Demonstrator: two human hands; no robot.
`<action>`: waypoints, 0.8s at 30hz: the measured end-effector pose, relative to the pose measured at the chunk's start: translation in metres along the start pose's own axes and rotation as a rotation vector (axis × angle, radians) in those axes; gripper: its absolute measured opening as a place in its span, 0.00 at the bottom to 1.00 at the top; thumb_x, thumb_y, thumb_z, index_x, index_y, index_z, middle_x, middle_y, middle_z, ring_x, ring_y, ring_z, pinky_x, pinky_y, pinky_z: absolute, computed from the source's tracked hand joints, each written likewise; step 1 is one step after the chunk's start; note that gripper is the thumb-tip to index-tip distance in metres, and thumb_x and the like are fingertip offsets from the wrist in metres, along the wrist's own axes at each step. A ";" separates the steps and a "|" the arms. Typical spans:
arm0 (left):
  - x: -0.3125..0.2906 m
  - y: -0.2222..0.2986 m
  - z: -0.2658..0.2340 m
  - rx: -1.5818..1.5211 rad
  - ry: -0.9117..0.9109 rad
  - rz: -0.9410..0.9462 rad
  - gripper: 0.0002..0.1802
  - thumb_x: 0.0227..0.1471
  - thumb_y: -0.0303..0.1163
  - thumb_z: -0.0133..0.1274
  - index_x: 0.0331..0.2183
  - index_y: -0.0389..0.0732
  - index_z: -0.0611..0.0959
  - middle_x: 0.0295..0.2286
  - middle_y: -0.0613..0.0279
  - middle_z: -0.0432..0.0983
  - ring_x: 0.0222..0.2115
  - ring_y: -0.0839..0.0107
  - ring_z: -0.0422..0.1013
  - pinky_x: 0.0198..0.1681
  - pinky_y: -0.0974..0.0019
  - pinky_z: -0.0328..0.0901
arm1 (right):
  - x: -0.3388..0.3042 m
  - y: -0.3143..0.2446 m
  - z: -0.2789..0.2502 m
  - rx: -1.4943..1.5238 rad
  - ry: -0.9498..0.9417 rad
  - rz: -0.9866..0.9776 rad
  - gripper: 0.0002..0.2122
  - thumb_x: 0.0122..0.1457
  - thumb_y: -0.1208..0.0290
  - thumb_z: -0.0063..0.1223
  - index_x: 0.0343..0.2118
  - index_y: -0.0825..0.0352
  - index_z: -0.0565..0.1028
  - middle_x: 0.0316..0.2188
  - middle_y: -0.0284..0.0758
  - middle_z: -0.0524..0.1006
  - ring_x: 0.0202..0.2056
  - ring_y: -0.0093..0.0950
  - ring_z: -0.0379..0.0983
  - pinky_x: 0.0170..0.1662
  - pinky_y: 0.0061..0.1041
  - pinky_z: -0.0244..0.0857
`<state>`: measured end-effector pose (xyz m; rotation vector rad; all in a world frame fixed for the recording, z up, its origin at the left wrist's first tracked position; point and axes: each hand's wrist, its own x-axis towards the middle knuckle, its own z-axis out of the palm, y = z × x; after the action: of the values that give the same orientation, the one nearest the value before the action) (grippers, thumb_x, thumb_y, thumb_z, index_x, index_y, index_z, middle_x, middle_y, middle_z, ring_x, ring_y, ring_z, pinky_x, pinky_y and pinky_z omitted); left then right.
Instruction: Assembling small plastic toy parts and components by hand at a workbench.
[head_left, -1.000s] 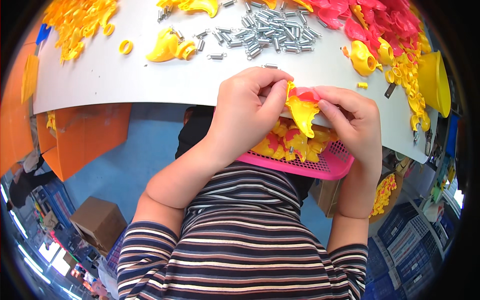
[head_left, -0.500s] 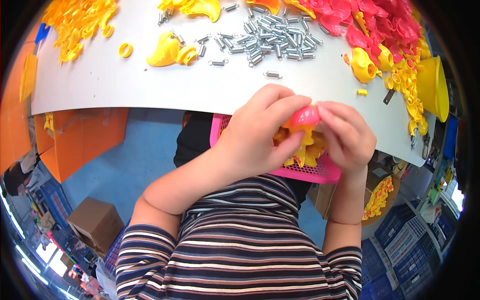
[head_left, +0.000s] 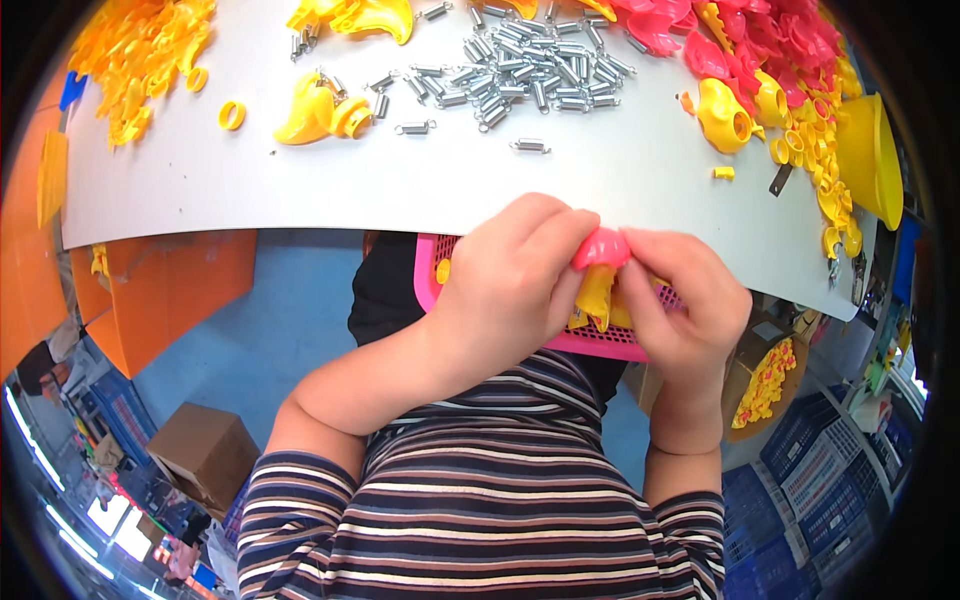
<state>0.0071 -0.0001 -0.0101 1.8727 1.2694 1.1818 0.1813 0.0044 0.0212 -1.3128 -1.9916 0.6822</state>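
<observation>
Just past the table's near edge, my left hand [head_left: 505, 275] and my right hand [head_left: 690, 295] are both closed on one small plastic part. Its top is a glossy pink cap [head_left: 603, 248], pinched from both sides by thumbs and fingers. A yellow plastic piece [head_left: 597, 290] hangs below the cap; whether the two are joined I cannot tell. Under my hands a pink mesh basket [head_left: 427, 268] rests on my lap with yellow parts in it, mostly hidden by my hands.
On the white table [head_left: 400, 185] lie a heap of metal springs [head_left: 535, 70], yellow parts [head_left: 140, 60] at far left, pink shells [head_left: 760, 40] at far right and a yellow curved piece [head_left: 310, 110]. A yellow bowl [head_left: 870, 165] stands at the right edge. A cardboard box [head_left: 203, 455] sits on the floor.
The part has turned and shifted slightly left, so more of its yellow lower piece shows. Both hands remain on it, and the view has tilted a little.
</observation>
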 end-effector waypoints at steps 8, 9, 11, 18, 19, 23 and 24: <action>0.023 0.000 0.001 0.133 -0.124 -0.147 0.08 0.42 0.24 0.59 0.29 0.37 0.81 0.24 0.56 0.73 0.22 0.60 0.71 0.26 0.64 0.66 | 0.022 0.026 -0.015 0.276 -0.281 0.181 0.05 0.54 0.85 0.53 0.35 0.77 0.76 0.34 0.39 0.77 0.35 0.24 0.75 0.38 0.19 0.70; 0.023 0.000 0.000 0.134 -0.124 -0.145 0.08 0.42 0.24 0.59 0.29 0.37 0.81 0.24 0.56 0.73 0.22 0.60 0.71 0.26 0.64 0.66 | 0.021 0.025 -0.014 0.276 -0.280 0.180 0.05 0.54 0.85 0.53 0.35 0.77 0.76 0.34 0.39 0.77 0.35 0.24 0.75 0.38 0.19 0.70; 0.023 0.003 -0.003 0.177 -0.197 -0.194 0.12 0.43 0.25 0.60 0.35 0.37 0.81 0.27 0.53 0.74 0.26 0.61 0.73 0.30 0.66 0.68 | 0.016 0.021 -0.012 0.398 -0.226 0.305 0.05 0.54 0.86 0.52 0.34 0.77 0.76 0.34 0.39 0.77 0.36 0.25 0.75 0.39 0.19 0.69; 0.040 0.005 -0.047 -0.754 -0.631 -0.652 0.35 0.48 0.22 0.60 0.58 0.35 0.66 0.41 0.55 0.75 0.40 0.71 0.73 0.44 0.68 0.70 | 0.016 0.026 -0.028 0.634 -0.292 0.181 0.09 0.44 0.87 0.60 0.31 0.75 0.78 0.31 0.40 0.78 0.35 0.25 0.75 0.37 0.19 0.69; 0.041 0.001 -0.047 -0.751 -0.638 -0.639 0.35 0.48 0.22 0.60 0.58 0.35 0.66 0.41 0.55 0.75 0.40 0.71 0.73 0.44 0.68 0.70 | 0.021 0.024 -0.028 0.627 -0.281 0.174 0.09 0.44 0.87 0.60 0.31 0.75 0.78 0.31 0.40 0.78 0.35 0.25 0.75 0.37 0.19 0.69; 0.036 -0.009 -0.042 -0.933 -0.787 -0.634 0.30 0.53 0.30 0.59 0.54 0.31 0.69 0.34 0.58 0.77 0.33 0.78 0.73 0.38 0.74 0.69 | 0.039 0.025 -0.029 0.531 -0.393 0.015 0.08 0.45 0.86 0.59 0.32 0.74 0.79 0.31 0.40 0.78 0.32 0.25 0.75 0.35 0.19 0.68; 0.035 -0.009 -0.042 -0.989 -0.738 -0.686 0.28 0.53 0.29 0.59 0.54 0.31 0.70 0.35 0.58 0.77 0.33 0.79 0.73 0.38 0.75 0.69 | 0.042 0.023 -0.029 0.564 -0.348 0.090 0.08 0.47 0.85 0.58 0.32 0.74 0.78 0.31 0.39 0.78 0.32 0.23 0.75 0.35 0.18 0.68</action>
<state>-0.0289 0.0355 0.0127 0.8505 0.5992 0.4731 0.2044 0.0541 0.0330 -0.9870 -1.7978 1.4718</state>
